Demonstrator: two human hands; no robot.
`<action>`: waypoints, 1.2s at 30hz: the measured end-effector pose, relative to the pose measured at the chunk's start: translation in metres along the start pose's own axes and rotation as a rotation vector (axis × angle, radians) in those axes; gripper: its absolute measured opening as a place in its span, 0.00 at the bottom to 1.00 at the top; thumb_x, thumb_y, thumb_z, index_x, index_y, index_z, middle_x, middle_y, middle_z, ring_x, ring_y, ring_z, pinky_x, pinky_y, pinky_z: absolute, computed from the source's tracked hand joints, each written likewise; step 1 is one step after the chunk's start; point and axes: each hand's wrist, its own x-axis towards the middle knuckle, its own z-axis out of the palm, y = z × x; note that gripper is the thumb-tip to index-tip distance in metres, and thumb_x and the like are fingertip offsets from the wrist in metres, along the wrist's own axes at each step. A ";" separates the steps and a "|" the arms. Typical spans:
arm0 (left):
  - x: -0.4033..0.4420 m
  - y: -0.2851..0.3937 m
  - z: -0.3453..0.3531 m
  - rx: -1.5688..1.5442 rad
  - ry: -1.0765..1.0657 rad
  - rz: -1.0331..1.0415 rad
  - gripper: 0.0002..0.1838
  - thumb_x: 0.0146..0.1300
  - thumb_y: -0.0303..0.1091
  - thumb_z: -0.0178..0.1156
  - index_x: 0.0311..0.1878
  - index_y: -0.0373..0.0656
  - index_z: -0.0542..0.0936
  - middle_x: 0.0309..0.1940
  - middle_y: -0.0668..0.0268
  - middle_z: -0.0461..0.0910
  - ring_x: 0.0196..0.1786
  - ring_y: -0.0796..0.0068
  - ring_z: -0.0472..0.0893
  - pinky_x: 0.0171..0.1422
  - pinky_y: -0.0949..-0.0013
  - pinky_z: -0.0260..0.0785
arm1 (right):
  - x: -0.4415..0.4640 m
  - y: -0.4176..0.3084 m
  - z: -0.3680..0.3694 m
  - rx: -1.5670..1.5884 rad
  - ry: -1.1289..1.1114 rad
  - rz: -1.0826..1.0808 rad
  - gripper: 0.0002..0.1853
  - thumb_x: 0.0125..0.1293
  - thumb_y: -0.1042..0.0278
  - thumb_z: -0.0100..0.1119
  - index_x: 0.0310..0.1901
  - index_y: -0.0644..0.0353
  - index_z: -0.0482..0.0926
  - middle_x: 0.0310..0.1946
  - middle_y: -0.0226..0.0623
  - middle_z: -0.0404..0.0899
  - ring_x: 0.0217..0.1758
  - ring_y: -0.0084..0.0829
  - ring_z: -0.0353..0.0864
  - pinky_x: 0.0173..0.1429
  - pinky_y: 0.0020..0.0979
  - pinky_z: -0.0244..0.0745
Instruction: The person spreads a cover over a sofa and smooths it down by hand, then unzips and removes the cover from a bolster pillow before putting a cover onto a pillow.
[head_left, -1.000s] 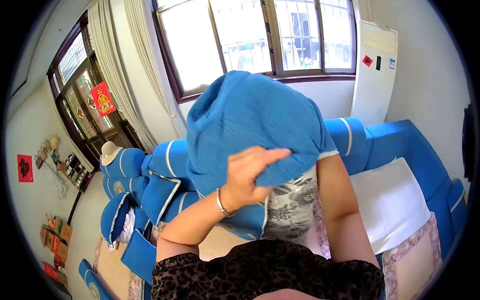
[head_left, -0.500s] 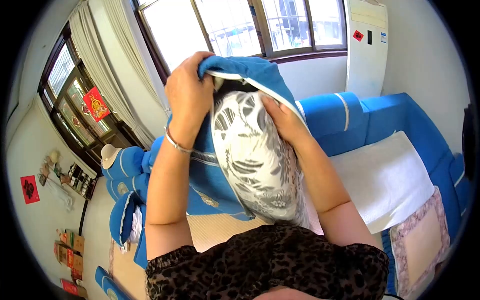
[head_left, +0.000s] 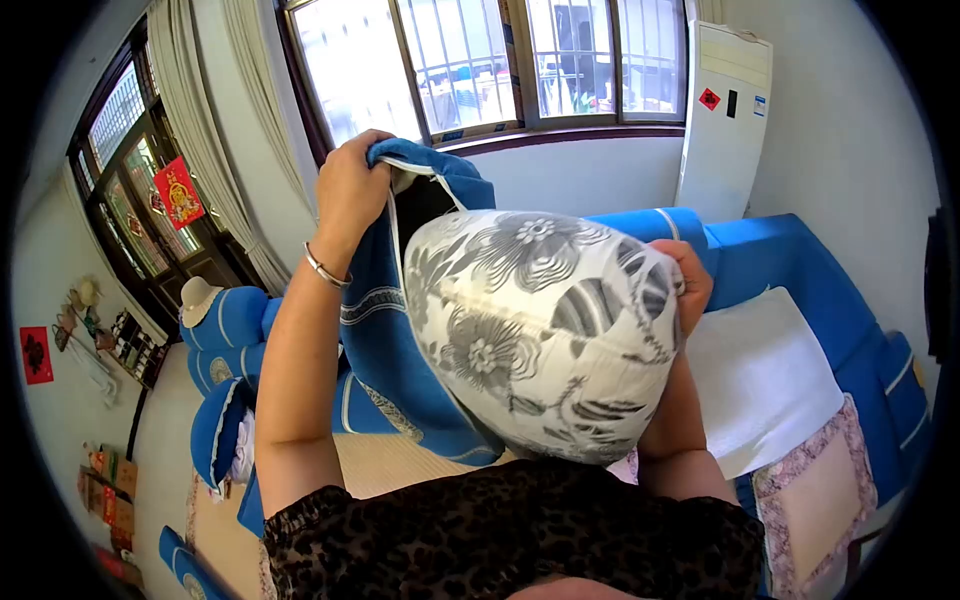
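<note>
A blue cushion cover (head_left: 370, 345) with white zip edging hangs from my left hand (head_left: 352, 192), whose fingers are closed on the upper edge of its opening. Next to it, a plump white cushion (head_left: 540, 330) with grey flower print bulges out in front of my chest. My right hand (head_left: 692, 285) grips the cushion's far right corner, its fingers partly hidden behind the fabric. The cushion's lower left side still lies against the cover's opening; how much is inside cannot be seen.
A blue sofa (head_left: 790, 250) with a white towel-like cover (head_left: 765, 375) stands at the right. Another blue cushion (head_left: 213, 430) and a sun hat (head_left: 200, 300) are on the left seats. A floor-standing air conditioner (head_left: 725, 120) is beside the window (head_left: 570, 65).
My right hand has moved right from the cover's opening to the cushion's corner, drawing much of the cushion out. My left hand keeps hold of the cover, slightly lower and further left.
</note>
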 end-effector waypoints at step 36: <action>-0.021 0.058 0.015 -0.433 -0.045 -0.036 0.17 0.52 0.41 0.59 0.43 0.44 0.83 0.34 0.54 0.84 0.39 0.53 0.82 0.46 0.61 0.72 | 0.072 0.034 0.137 -0.349 -0.576 0.423 0.34 0.38 0.37 0.75 0.34 0.65 0.83 0.29 0.42 0.83 0.33 0.33 0.83 0.41 0.30 0.77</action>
